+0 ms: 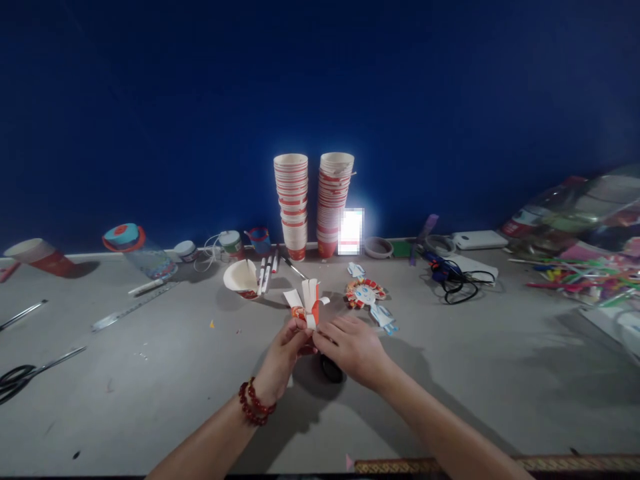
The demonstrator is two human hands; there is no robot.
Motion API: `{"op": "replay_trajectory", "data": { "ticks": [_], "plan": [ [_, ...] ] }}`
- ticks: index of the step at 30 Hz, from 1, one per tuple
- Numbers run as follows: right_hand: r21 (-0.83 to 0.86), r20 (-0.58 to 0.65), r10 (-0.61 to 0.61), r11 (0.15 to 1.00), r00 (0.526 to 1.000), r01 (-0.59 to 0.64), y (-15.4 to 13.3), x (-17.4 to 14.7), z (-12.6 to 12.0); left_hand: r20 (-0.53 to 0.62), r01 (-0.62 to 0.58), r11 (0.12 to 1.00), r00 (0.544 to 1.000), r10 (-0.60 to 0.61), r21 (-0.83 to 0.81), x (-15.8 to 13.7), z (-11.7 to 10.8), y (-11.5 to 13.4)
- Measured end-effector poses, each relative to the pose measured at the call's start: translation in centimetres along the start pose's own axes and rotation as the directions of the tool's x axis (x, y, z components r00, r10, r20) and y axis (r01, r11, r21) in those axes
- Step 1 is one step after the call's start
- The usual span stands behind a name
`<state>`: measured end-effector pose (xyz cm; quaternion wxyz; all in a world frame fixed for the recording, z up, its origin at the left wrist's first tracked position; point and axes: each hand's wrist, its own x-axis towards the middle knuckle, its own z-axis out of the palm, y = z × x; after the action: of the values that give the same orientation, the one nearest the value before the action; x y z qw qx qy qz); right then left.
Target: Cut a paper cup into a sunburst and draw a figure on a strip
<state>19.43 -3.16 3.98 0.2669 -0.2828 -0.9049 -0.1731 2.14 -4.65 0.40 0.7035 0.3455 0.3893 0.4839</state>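
Observation:
In the middle of the table a paper cup [311, 308] has its wall cut into white and red-orange strips, which fan upward and outward. My left hand [286, 353], with red beads at the wrist, pinches its near left side. From the right, my right hand [353, 347] has its fingers closed against the same cup, hiding part of it. A black rounded thing [331, 368], perhaps a scissors handle, shows beneath my right hand; I cannot tell whether it is held. Just beyond the right hand lies a paper figure [367, 293] with a fringed red-and-cream ring and blue-white pieces.
Two tall stacks of paper cups, a left stack [291, 207] and a right stack [333, 207], stand against the blue wall. A cut white cup [242, 277] and markers [267, 272] lie left of my hands. Scissors [35, 375] rest far left; colourful sticks [585, 270] pile up right.

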Motion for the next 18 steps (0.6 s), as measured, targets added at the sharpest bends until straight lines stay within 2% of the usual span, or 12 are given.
{"op": "replay_trajectory", "data": {
  "ticks": [5,11,18],
  "plan": [
    [0.056,-0.061,0.059,0.997,0.996,-0.056,-0.6,-0.4,0.6,-0.049,0.03,0.996,0.998,-0.034,-0.084,-0.7,0.9,0.5],
    [0.137,0.011,0.088,0.987,0.996,-0.088,-0.4,-1.1,1.1,-0.021,0.14,0.987,0.99,-0.142,-0.075,-0.8,1.4,1.4],
    [0.267,0.05,0.209,0.939,0.977,-0.215,0.3,-1.2,0.8,-0.061,0.02,0.999,0.998,-0.019,0.027,-0.9,1.9,1.3]
  ]
}}
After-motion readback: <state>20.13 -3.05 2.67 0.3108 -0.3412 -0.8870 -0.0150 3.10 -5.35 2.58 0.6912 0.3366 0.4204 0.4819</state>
